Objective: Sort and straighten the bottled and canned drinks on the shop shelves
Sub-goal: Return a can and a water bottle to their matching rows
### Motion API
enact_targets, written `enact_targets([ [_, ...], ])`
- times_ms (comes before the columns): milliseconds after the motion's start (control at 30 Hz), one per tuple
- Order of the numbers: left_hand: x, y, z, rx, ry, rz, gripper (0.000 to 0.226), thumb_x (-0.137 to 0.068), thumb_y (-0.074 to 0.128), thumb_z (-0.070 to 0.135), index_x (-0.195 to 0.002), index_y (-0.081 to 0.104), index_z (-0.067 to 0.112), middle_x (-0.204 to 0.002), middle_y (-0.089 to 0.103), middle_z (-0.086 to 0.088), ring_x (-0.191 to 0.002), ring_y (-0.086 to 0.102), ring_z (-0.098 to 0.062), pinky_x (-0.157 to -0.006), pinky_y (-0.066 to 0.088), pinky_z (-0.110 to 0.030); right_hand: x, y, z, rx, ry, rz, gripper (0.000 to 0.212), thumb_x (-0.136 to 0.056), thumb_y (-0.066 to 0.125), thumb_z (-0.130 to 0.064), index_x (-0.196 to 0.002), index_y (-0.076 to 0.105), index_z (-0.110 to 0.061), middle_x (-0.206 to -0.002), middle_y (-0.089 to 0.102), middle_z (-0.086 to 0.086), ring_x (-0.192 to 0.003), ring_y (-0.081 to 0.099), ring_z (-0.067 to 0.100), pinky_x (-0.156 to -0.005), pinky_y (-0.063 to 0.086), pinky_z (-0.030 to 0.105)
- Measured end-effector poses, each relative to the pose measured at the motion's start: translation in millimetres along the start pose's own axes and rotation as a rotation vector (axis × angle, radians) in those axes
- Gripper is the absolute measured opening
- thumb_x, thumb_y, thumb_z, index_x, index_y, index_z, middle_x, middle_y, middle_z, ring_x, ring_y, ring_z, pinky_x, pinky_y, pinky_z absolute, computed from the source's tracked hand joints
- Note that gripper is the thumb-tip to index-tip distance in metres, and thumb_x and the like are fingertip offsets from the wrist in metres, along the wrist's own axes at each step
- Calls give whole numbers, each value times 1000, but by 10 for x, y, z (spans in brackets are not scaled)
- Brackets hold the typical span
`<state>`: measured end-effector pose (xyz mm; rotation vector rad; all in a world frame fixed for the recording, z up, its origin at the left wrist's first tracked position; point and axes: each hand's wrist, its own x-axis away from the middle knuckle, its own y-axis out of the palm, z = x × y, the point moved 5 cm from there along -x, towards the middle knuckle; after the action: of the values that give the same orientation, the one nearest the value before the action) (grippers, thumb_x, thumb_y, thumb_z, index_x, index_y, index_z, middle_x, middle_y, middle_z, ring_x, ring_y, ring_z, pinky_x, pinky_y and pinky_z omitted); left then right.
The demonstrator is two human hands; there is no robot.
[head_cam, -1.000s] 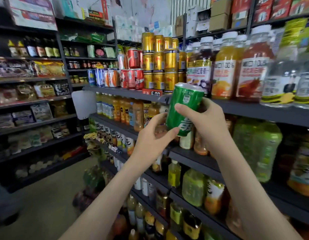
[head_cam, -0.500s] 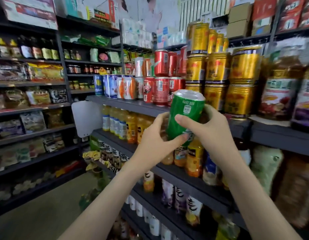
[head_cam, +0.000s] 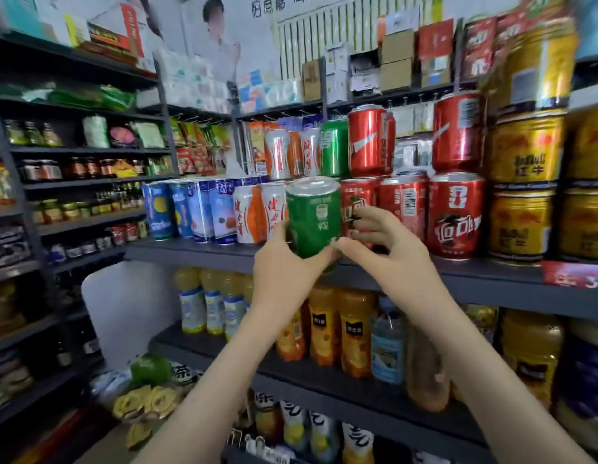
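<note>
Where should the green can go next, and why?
Probably lift it up beside the other green can on the upper row. The left hand and right hand hold the green can before the lower row, between white-and-orange cans and red cans, so the matching one above looks like its place.

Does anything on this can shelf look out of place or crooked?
Yes: a lone green can stands misfiled in the upper tier between white-orange cans and red cans. The left hand holds a matching can.
</note>
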<state>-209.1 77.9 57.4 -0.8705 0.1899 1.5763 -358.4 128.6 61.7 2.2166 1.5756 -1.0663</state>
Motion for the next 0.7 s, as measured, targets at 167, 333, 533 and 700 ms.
enact_targets([
  [167, -452, 67, -333, 6, -44, 8, 58, -72, 74, 51, -118, 57, 20, -109, 66, 4, -99, 62, -14, -83, 51, -29, -147, 28, 111, 186, 28, 123, 34, -88, 66, -25, -120, 55, -28, -108, 59, -16, -97, 57, -5, -72, 45, 8],
  [333, -677, 313, -418, -31, -59, -48, 53, -74, 74, 49, -113, 57, 16, -101, 61, 5, -91, 57, -14, -69, 41, -24, -213, 32, 179, 346, 41, 175, 32, -89, 65, -25, -119, 57, -22, -106, 58, -13, -93, 54, -6, -71, 42, 5],
  [533, -763, 470, -418, -159, -40, -96, 58, -81, 68, 49, -115, 49, 7, -105, 61, -6, -96, 60, -24, -66, 40, -27, -272, 36, 166, 481, 13, 176, 28, -89, 64, -23, -115, 60, -17, -102, 61, -5, -92, 56, 5, -75, 42, 6],
  [700, -666, 446, -325, -374, 128, -29, 74, -84, 67, 42, -136, 31, 4, -129, 49, -13, -118, 49, -27, -86, 45, -32, -242, 102, 220, 579, -21, 147, 26, -90, 63, -21, -115, 60, -14, -100, 61, -5, -91, 56, 6, -84, 47, 16],
])
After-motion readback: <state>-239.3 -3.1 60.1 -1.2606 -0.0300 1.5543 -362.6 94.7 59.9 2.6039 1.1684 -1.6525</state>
